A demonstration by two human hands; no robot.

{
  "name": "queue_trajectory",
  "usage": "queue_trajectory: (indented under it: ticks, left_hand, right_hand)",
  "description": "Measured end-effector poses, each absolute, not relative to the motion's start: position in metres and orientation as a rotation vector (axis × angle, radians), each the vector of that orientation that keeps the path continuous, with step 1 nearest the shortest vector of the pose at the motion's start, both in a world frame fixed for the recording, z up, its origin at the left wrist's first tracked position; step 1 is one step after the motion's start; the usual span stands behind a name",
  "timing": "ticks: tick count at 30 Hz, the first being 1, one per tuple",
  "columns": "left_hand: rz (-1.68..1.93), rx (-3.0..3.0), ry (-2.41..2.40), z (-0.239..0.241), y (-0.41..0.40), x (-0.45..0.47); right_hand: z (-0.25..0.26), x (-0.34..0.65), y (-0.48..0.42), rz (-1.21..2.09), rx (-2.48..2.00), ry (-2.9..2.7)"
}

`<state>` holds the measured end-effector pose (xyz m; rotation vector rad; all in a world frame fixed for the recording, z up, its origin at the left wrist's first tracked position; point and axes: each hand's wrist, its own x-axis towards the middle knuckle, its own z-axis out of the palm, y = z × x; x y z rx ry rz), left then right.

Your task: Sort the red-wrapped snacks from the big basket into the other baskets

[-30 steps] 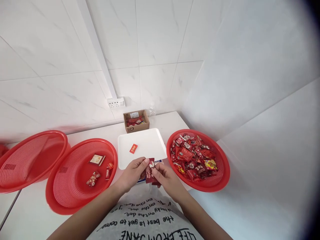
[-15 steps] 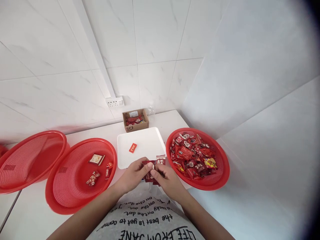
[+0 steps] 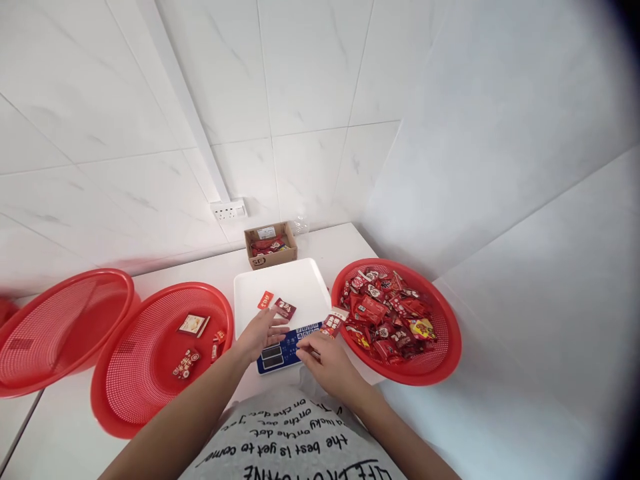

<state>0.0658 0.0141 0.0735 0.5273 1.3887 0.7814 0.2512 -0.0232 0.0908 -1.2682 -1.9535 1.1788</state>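
While the right hand (image 3: 325, 357) pinches a red-and-white packet (image 3: 334, 322) by its lower end, clear of the scale's blue panel (image 3: 285, 351), the left hand (image 3: 260, 332) hovers open and empty, fingertips just short of a dark red packet (image 3: 285, 308) lying on the white tray (image 3: 300, 280) beside a small red packet (image 3: 265, 300); a full red basket (image 3: 440, 363) sits right, within reach.

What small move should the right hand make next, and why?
Probably set the red-and-white packet on the white tray: the right hand pinches it beside the tray's near corner, a small red packet and a dark red packet already lie there, and the left hand is open and empty.
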Motion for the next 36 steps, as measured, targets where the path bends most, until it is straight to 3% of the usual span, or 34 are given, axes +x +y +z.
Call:
queue_trajectory:
  ticks: [8,13,19,26,36]
  left_hand:
    - [0.743,0.644,1.017,0.112,-0.010,0.096]
    - [0.865,0.542,1.028,0.125,-0.012,0.097]
    - [1.057,0.616,1.081,0.153,-0.012,0.094]
    - [1.078,0.748,1.082,0.170,-0.019,0.096]
    - [0.801,1.193,0.964,0.185,-0.043,0.103]
  right_hand:
    - [0.131,0.252,-0.029,1.176,-0.858,-2.172]
    - [0.141,0.254,-0.034,1.173,-0.637,-2.195]
    - [0.125,0.257,-0.035,0.965,-0.996,-1.683]
    - [0.130,0.254,-0.032,1.577,-1.106,-1.450]
    - [0.155,0.256,-0.049,1.516,-1.016,-1.477]
